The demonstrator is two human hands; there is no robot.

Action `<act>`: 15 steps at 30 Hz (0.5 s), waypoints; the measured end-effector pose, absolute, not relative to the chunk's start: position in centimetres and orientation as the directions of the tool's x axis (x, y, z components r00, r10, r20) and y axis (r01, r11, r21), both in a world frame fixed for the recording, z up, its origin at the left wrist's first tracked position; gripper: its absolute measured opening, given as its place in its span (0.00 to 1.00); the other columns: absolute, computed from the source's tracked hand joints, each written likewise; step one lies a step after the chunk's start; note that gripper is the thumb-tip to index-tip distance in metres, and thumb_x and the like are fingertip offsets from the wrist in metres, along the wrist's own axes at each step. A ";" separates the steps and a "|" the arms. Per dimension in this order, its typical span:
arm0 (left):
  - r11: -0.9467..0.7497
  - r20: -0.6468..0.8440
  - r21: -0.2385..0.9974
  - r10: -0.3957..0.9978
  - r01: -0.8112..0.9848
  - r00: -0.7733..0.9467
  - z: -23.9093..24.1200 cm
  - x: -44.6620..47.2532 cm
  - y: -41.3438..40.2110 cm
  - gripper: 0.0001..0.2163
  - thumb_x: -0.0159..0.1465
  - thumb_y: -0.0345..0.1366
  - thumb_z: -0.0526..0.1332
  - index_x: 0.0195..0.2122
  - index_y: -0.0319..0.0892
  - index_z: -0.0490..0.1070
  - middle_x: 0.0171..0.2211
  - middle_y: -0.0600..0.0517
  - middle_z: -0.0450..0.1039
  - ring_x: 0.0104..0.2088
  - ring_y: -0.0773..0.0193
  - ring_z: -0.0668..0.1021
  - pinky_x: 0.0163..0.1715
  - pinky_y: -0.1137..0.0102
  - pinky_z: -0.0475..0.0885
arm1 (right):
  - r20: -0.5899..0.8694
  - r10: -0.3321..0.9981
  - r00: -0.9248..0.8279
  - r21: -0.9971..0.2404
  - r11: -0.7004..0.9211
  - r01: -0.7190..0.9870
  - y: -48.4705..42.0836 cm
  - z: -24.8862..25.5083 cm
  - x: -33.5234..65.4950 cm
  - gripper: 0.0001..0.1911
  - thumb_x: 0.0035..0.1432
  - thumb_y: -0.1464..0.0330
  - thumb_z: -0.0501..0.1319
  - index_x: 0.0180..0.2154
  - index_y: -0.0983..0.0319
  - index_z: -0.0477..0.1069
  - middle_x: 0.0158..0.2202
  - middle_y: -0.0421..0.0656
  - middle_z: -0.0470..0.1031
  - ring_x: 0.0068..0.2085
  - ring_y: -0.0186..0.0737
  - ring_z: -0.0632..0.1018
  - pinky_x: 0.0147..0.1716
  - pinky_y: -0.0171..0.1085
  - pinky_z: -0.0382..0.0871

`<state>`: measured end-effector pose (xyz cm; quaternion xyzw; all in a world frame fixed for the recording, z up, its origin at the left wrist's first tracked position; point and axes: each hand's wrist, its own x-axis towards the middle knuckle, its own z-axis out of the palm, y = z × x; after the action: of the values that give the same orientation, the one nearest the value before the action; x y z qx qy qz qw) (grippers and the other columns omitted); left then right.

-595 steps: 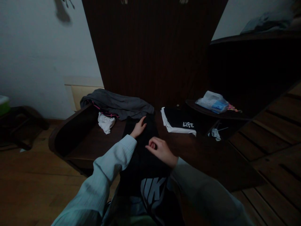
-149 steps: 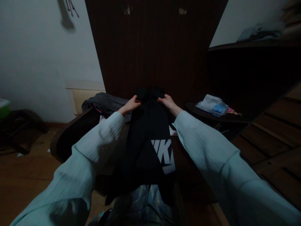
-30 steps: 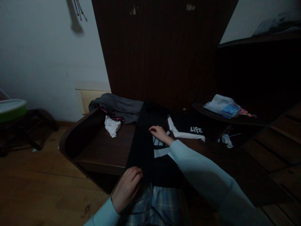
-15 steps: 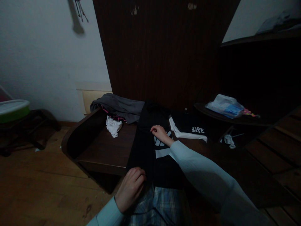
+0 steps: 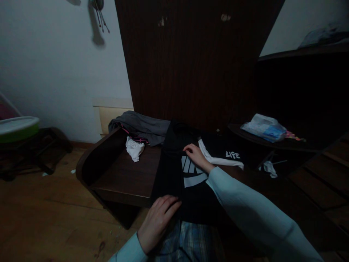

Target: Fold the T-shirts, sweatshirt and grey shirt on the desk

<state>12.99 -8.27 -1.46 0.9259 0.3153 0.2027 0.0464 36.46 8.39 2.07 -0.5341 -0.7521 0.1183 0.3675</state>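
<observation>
A black shirt with a grey print on its front lies over the bench and hangs toward my lap. My left hand rests on its near edge, fingers stretched out and nothing held. Farther up, at the top of the print, my right hand has its fingertips pinched together on the cloth. Part of the print is hidden beneath that hand and sleeve. To the right of it lies another dark garment with white edging and white lettering.
A grey garment drapes over the bench's left arm, with a white crumpled cloth below it. On the right, a plastic packet sits on a dark shelf. A green-sided tub stands far left.
Both hands have shifted slightly right across the black shirt, and the left fingers have straightened out onto it. More of the print shows. The view has tilted a little.
</observation>
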 end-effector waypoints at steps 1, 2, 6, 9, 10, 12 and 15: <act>-0.799 0.337 0.199 0.599 0.567 0.726 -1.4 13.2 -8.1 0.27 0.56 0.20 0.47 0.57 0.43 0.53 0.54 0.47 0.62 0.54 0.61 0.63 0.51 0.62 0.63 | 0.435 0.886 -0.161 -0.575 0.411 0.708 7.9 2.2 37.0 0.10 0.48 0.78 0.51 0.28 0.62 0.69 0.31 0.40 0.68 0.34 0.35 0.70 0.37 0.35 0.63; -0.803 0.327 0.184 0.594 0.567 0.735 -1.3 13.4 -7.9 0.28 0.55 0.19 0.47 0.58 0.43 0.51 0.56 0.48 0.60 0.56 0.61 0.61 0.52 0.60 0.62 | 0.437 0.882 -0.174 -0.567 0.420 0.708 7.3 2.1 37.6 0.10 0.48 0.78 0.51 0.28 0.61 0.69 0.31 0.40 0.68 0.35 0.35 0.71 0.38 0.36 0.63; -0.812 0.311 0.152 0.580 0.563 0.753 -1.5 14.8 -7.4 0.30 0.55 0.19 0.49 0.59 0.45 0.50 0.59 0.49 0.54 0.59 0.61 0.56 0.54 0.58 0.59 | 0.395 0.868 -0.301 -0.446 0.468 0.763 4.2 0.4 39.2 0.13 0.46 0.80 0.50 0.31 0.61 0.68 0.36 0.43 0.71 0.42 0.38 0.71 0.44 0.41 0.63; -0.815 0.323 0.155 0.575 0.558 0.751 -1.9 15.6 -7.5 0.27 0.56 0.21 0.51 0.57 0.47 0.54 0.59 0.50 0.55 0.59 0.60 0.57 0.53 0.58 0.61 | 0.378 0.849 -0.369 -0.360 0.502 0.787 2.1 -0.9 39.7 0.14 0.49 0.78 0.51 0.37 0.61 0.68 0.43 0.46 0.70 0.47 0.40 0.69 0.47 0.43 0.62; -0.813 0.326 0.162 0.578 0.559 0.748 -2.0 15.7 -7.6 0.26 0.56 0.22 0.51 0.56 0.47 0.56 0.58 0.50 0.57 0.58 0.60 0.58 0.52 0.58 0.61 | 0.378 0.844 -0.380 -0.338 0.508 0.792 1.6 -1.1 39.7 0.14 0.50 0.78 0.51 0.38 0.61 0.68 0.45 0.46 0.70 0.48 0.39 0.69 0.48 0.43 0.61; -0.807 0.321 0.188 0.589 0.559 0.742 -2.0 15.9 -7.9 0.24 0.57 0.22 0.51 0.54 0.46 0.58 0.57 0.51 0.59 0.58 0.59 0.59 0.52 0.58 0.61 | 0.359 0.847 -0.391 -0.298 0.501 0.813 1.0 -0.8 39.7 0.13 0.51 0.77 0.51 0.38 0.62 0.68 0.43 0.47 0.71 0.47 0.40 0.70 0.47 0.41 0.62; -0.806 0.302 0.236 0.592 0.543 0.747 -1.9 16.0 -8.5 0.22 0.57 0.23 0.53 0.52 0.46 0.61 0.56 0.51 0.60 0.57 0.59 0.60 0.52 0.58 0.62 | 0.239 0.898 -0.369 -0.257 0.425 0.868 1.4 1.0 39.6 0.10 0.52 0.75 0.52 0.34 0.62 0.70 0.33 0.45 0.74 0.37 0.38 0.74 0.38 0.36 0.65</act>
<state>16.00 -8.50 -1.86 0.9322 0.3045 0.1838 0.0667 39.56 1.39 0.97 -0.5342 -0.8263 0.0438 0.1731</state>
